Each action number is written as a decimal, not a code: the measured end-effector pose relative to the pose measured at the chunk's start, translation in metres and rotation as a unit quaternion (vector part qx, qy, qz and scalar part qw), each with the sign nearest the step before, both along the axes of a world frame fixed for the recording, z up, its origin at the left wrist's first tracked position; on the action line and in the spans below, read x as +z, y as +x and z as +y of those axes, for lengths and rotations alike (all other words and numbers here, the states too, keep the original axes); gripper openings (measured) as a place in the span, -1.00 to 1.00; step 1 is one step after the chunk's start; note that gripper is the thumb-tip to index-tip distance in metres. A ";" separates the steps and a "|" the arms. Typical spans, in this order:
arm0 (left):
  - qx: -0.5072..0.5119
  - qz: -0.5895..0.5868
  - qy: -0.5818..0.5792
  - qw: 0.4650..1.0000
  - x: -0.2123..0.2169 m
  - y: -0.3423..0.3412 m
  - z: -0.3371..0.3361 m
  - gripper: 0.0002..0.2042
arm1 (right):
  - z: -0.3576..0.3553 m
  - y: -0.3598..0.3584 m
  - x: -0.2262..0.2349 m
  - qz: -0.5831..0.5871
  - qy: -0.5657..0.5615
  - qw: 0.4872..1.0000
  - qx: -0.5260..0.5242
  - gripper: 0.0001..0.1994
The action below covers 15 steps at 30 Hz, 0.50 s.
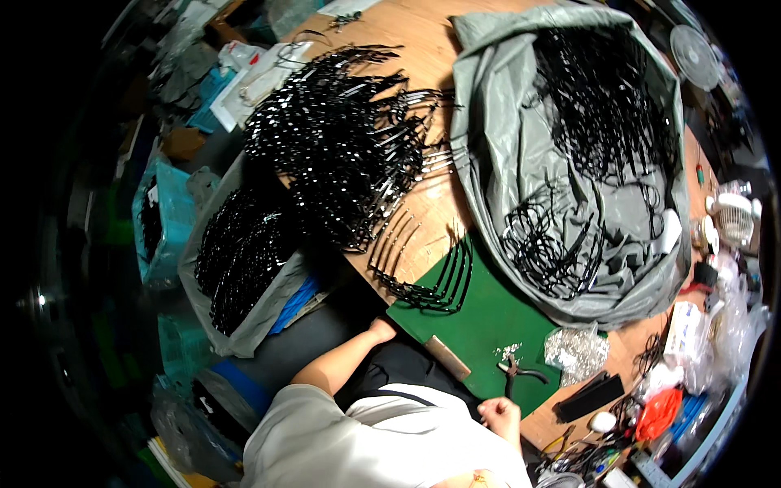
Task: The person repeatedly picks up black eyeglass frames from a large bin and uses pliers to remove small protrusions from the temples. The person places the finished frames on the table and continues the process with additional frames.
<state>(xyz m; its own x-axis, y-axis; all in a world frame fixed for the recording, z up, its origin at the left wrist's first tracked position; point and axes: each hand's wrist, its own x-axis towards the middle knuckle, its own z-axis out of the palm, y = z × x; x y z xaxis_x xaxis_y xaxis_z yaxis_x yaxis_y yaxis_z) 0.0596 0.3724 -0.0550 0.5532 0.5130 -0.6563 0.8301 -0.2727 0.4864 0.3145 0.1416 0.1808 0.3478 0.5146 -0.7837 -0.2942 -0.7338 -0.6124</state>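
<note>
Pliers are lying on the green mat, apparently between steps, the right hand resting nearby, fingers curled, the left hand's unclear; gripping would be requiring spread right fingers.

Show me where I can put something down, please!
On the green mat, between the black strips and the pliers. Also the bare wood up top, between the black heap and grey sack. It's crowded below the sack, with a clear packet and black case.
</note>
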 end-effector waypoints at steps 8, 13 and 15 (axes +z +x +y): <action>0.156 0.176 -0.072 0.969 0.059 0.004 -0.017 -0.64 | -0.053 -0.005 -0.034 -0.016 0.013 0.999 -0.035 -0.89; 0.191 0.101 -0.062 0.974 0.040 0.015 -0.035 -0.65 | -0.055 -0.010 -0.037 -0.155 0.013 0.986 0.055 -0.83; 0.215 0.074 -0.074 0.971 0.047 0.022 -0.036 -0.65 | -0.060 -0.006 -0.043 -0.156 -0.028 0.985 0.065 -0.79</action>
